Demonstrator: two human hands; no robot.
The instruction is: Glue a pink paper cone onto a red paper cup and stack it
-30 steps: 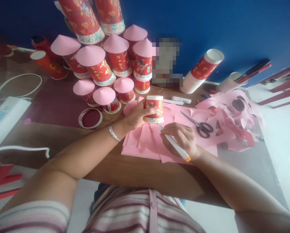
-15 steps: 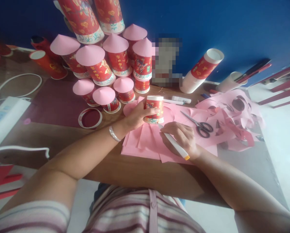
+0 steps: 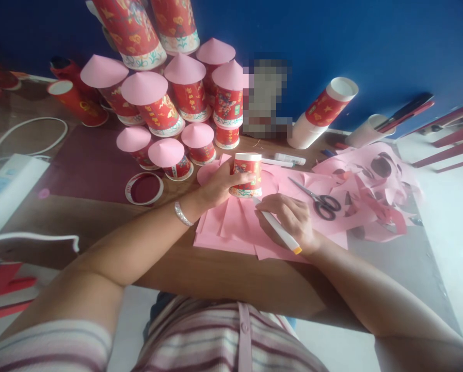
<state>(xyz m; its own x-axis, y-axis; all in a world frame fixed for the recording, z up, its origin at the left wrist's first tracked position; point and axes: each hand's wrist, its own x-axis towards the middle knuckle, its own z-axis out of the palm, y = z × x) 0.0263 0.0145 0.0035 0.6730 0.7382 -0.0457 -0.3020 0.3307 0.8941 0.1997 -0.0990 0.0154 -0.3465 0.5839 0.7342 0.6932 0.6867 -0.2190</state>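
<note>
A red paper cup with white ends and coloured drawings stands upright in my left hand, whose fingers wrap round its side. My right hand grips a white marker pen with an orange end. The pen's tip is close to the cup's white lower band; whether it touches I cannot tell. Beneath both hands lie pink paper sheets. Black-handled scissors rest on the pink paper just to the right of my right hand.
Several red cups with pink cone tops cluster at the back left. A white ring lies in front of them. Cut pink scraps cover the right side, near a leaning red-and-white tube and a pen holder. A power strip sits at left.
</note>
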